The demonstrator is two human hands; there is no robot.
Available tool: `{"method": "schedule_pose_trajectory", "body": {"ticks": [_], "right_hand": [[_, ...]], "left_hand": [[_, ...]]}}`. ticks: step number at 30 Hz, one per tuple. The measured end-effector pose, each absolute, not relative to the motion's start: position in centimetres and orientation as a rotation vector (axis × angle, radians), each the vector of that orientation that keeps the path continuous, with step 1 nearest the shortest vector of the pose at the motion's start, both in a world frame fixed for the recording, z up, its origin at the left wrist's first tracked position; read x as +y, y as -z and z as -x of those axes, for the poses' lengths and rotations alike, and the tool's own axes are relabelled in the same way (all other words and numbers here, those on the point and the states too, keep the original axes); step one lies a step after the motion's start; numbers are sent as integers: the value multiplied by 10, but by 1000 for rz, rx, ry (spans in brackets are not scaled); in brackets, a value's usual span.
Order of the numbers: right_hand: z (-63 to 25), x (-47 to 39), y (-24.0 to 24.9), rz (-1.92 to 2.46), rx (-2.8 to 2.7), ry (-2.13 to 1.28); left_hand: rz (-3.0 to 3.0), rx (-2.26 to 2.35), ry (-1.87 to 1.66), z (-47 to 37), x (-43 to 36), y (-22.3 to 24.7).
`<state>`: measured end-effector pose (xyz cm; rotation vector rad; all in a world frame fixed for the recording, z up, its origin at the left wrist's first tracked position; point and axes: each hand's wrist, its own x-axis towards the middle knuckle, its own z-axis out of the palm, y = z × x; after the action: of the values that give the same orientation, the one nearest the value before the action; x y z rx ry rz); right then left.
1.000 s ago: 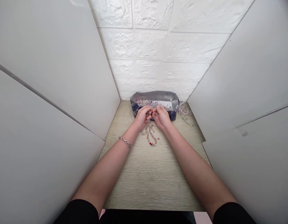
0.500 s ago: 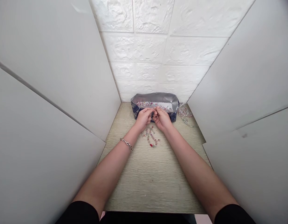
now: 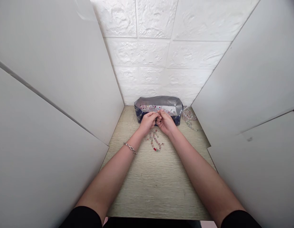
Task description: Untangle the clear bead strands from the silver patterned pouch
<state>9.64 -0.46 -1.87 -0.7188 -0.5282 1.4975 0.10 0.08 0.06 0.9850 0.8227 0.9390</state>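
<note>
My left hand (image 3: 148,123) and my right hand (image 3: 166,123) meet fingertip to fingertip just above the near rim of an open bag (image 3: 158,102), silver inside and dark blue outside. Both are closed in a pinch; what sits between the fingertips is too small to make out. Small pink, clear and red beads (image 3: 148,108) lie in the bag, partly hidden by my fingers. Below my hands a beaded strand (image 3: 152,145) with a few red beads curls on the table, its upper part running up under them. A chain bracelet (image 3: 130,148) circles my left wrist.
More beaded strands (image 3: 189,117) are heaped right of the bag on the wood-grain table (image 3: 151,183). White panels (image 3: 66,63) enclose the table on the left and right. A white brick-patterned wall (image 3: 151,50) stands right behind the bag.
The whole view has shifted slightly, with everything a little lower in the picture. My hands keep the same pinch at the bag's rim, with only slight finger movement.
</note>
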Motion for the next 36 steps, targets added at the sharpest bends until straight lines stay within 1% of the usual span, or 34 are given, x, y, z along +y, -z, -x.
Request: {"method": "schedule_pose_trajectory", "body": {"ticks": [36], "right_hand": [[-97, -6, 18, 710, -572, -1491]], "left_hand": [[-974, 804, -921, 0, 4, 4]]}}
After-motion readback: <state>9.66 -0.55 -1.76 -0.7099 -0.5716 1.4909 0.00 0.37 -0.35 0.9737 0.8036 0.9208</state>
